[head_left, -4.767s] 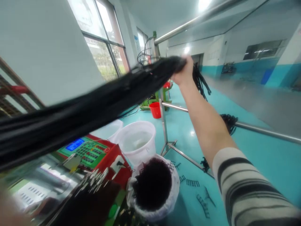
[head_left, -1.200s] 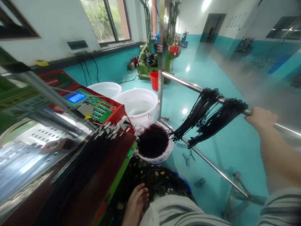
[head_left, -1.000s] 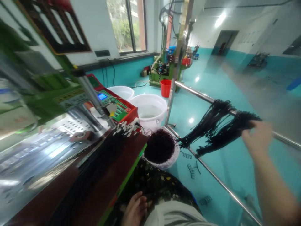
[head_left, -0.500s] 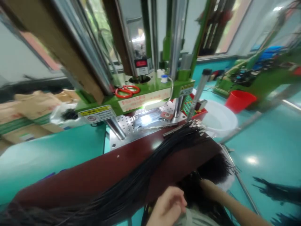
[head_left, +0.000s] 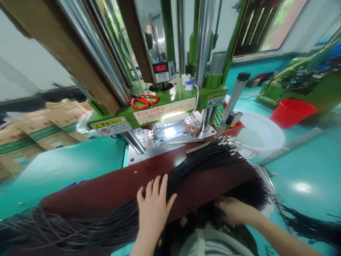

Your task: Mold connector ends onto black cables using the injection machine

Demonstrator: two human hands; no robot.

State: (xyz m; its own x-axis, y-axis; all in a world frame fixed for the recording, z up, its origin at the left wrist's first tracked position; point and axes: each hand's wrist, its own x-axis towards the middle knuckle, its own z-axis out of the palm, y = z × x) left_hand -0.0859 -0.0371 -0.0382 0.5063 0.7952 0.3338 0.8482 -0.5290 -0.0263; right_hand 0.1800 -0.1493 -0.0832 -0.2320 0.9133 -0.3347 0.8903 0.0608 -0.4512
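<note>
A long bundle of thin black cables (head_left: 197, 163) lies across the dark red table (head_left: 112, 185), its silvery connector ends at the right. My left hand (head_left: 153, 204) is spread over the middle of this bundle, fingers apart, palm down; whether it touches the cables I cannot tell. By the table's front edge, near my lap, my right hand (head_left: 230, 209) is blurred with its fingers hidden, next to a second mass of black strands (head_left: 249, 192).
Behind the table stands a green press (head_left: 170, 110) with red-handled scissors (head_left: 144, 101) on its ledge. A metal mold strip (head_left: 183, 141) lies on its perforated plate. To the right are a white tub (head_left: 274, 133) and a red bucket (head_left: 291, 113). Paper sacks (head_left: 42, 128) stand left.
My left hand has moved up and left from near my lap to over the cable bundle, and its curled fingers have spread. My right hand stays low near the front edge. The view has shifted slightly.
</note>
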